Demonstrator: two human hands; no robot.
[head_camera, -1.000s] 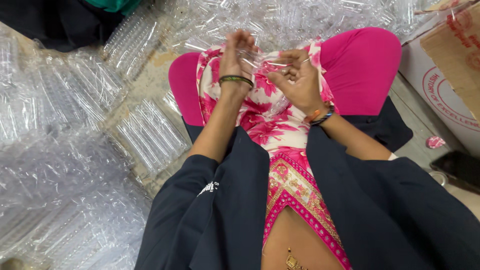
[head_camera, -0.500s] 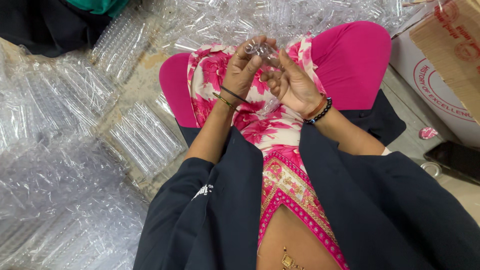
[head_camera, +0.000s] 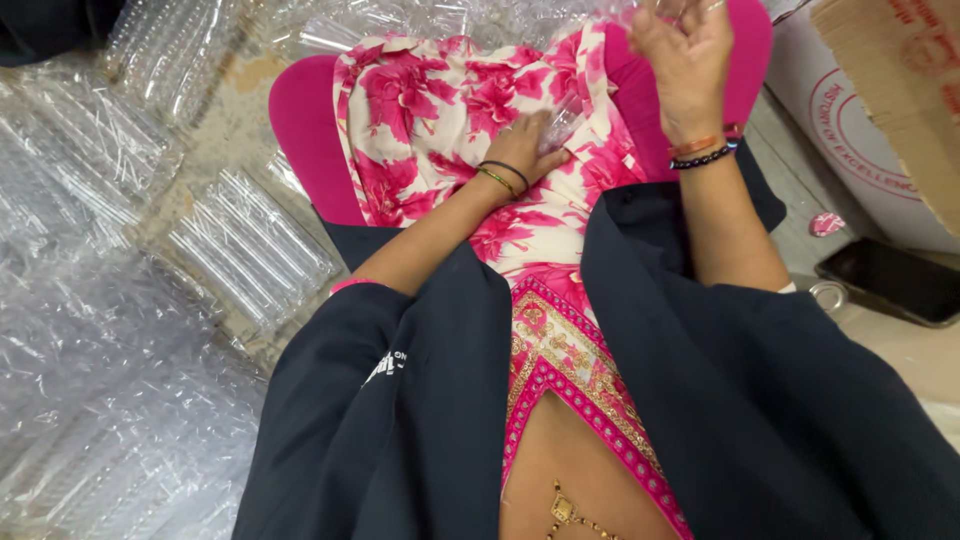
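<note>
On the floral lap cloth (head_camera: 440, 110), nearest the body, the left hand (head_camera: 522, 148) lay palm down, fingers curled loosely round a small clear plastic piece (head_camera: 563, 118) that rested on the fabric just up and right of its knuckles, its long axis slanting away toward the right knee. Beyond that piece and higher, the right hand (head_camera: 688, 62) hung raised above the cloth, fingers loosely spread, pinching nothing I could make out. Left of the cloth, stacked clear trays (head_camera: 245, 255) crowded the floor; right of it a cardboard box (head_camera: 880, 110) and a dark phone (head_camera: 893, 280) closed in the edge.
</note>
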